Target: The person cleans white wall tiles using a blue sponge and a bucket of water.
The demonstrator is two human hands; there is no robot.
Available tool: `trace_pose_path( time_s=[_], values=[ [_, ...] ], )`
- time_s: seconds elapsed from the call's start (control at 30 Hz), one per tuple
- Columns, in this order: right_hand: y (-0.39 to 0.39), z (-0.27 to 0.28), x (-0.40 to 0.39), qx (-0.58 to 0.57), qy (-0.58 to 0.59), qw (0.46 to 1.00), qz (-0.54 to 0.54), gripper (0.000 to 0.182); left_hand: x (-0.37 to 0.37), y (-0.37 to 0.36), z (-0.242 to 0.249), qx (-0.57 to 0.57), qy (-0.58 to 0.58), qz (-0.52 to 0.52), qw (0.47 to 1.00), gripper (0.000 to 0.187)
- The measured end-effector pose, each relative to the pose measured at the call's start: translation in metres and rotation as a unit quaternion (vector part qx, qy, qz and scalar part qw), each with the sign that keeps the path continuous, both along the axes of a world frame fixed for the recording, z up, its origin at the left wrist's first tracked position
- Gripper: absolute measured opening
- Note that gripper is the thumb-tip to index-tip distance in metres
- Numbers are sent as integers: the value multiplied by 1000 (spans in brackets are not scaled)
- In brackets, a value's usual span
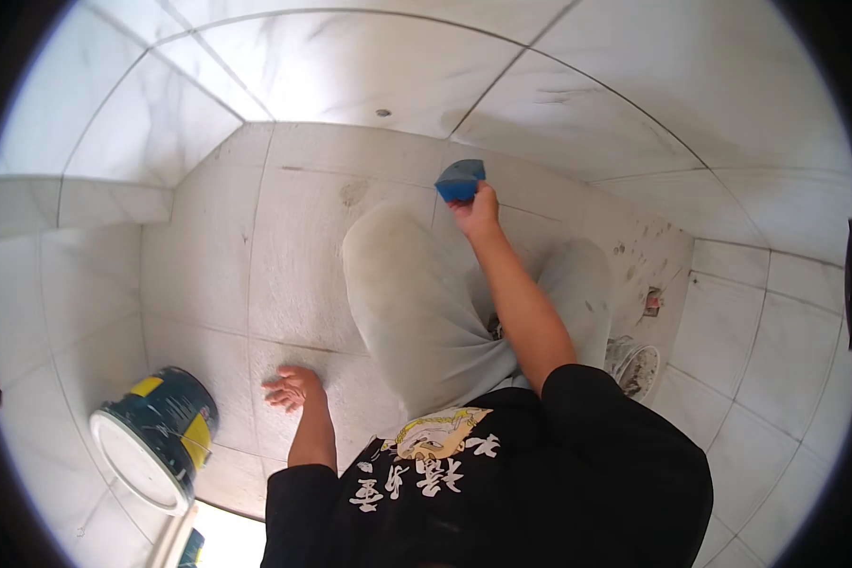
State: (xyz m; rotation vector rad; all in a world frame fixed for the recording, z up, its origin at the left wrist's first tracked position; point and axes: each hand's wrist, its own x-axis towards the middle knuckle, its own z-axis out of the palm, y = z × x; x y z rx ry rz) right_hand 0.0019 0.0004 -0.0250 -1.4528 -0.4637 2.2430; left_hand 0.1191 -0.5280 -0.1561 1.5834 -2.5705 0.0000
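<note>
- The dark bucket [182, 414] with yellow patches is at the left of the view, near the tiled wall; its white round end [140, 466] faces toward the lower left.
- The right grip [476, 210] is closed on the near edge of a blue piece [461, 180], up and to the right of the bucket and well apart from it. The forearm reaches out between the knees.
- The blue piece is held over or against the pale floor tiles [298, 256], close to where they meet the tiled wall [350, 66]; whether it touches the floor, I cannot tell.
- The left grip [294, 388] is open and holds nothing, fingers spread and slightly curled, just right of the bucket and apart from it. It is near the floor; contact with the floor is unclear.
- The grey trousers [417, 303], with both knees bent, lie right of the bucket, between it and a small container [638, 370] with mottled grey marks.
- Beyond that container, farther from the bucket, a reddish thing [654, 302] sits in a small square recess.
- Up and to the right of the bucket, a brownish stain [353, 193] marks the floor, and a small dark spot [382, 113] shows on the wall.
- Just below the bucket is a bright area [229, 538].
</note>
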Motion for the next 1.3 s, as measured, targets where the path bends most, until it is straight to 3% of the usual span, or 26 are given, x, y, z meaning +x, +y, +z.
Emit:
trace_pose_path(
  time_s=[0.07,0.13,0.17,0.23,0.3,0.33,0.37,0.4,0.43,0.47,0.53,0.6,0.67,0.73,0.8,0.93,0.97,1.0,1.07,1.13,1.2,1.27,1.3],
  values=[
    [2,-7,-13,-28,22,999,-22,27,-9,-9,12,-13,17,-24,999,79],
    [6,-1,-35,5,-83,988,-128,26,-39,-14,56,145,-160,-52,975,85],
    [12,-14,-46,-6,-80,987,-141,26,-56,8,78,149,-106,-123,976,96],
    [30,-45,-79,-64,-128,970,-198,23,-94,30,75,221,-33,-235,946,104],
    [28,-52,-114,-71,-119,979,-149,24,-134,75,71,339,-87,-304,886,111],
    [23,-53,-127,-67,-112,987,-97,26,-151,92,53,335,-88,-306,887,111],
    [10,-42,-124,-68,-113,986,-100,26,-161,108,18,293,-149,-200,923,122],
    [-8,-22,-110,-19,-90,996,-12,24,-164,119,-3,246,-211,-93,941,134],
    [-13,-8,-104,33,-65,994,80,23,-163,128,-7,252,-213,-94,939,134],
    [-4,-9,-98,34,-68,994,85,23,-158,129,-7,273,-177,-68,943,114],
    [6,-18,-81,47,-97,985,-131,22,-164,120,9,280,-140,-47,949,105],
    [24,-63,-104,48,-130,981,-137,24,-160,139,32,290,-169,-47,941,105],
    [17,-78,-120,47,-166,975,-141,26,-160,123,9,264,-187,-59,944,102],
    [-24,-47,-138,77,-180,978,-66,29,-158,118,6,273,-250,-128,920,139],
    [-37,-38,-135,94,-182,978,-33,32,-159,126,24,275,-244,-137,920,140],
    [-12,-41,-102,117,-142,980,-76,33,-162,151,61,271,-267,-155,912,139],
    [2,-66,-118,126,-172,970,-121,31,-164,151,58,273,-266,-153,912,139],
    [6,-50,-125,133,-202,956,-164,31,-164,148,54,281,-266,-150,910,139],
    [-10,-34,-124,65,-219,965,-133,33,-157,140,52,287,-269,-146,908,139],
    [-21,-26,-105,50,-77,996,-21,35,-162,147,54,282,-254,-143,914,138],
    [-5,-18,-86,14,-103,991,-84,35,-162,156,70,288,-262,-143,910,137],
    [14,-30,-82,87,-135,963,-214,33,-165,160,76,292,-264,-143,908,136],
    [19,-47,-93,127,-180,953,-207,30,-163,154,68,293,-247,-138,913,134]
  ],
)
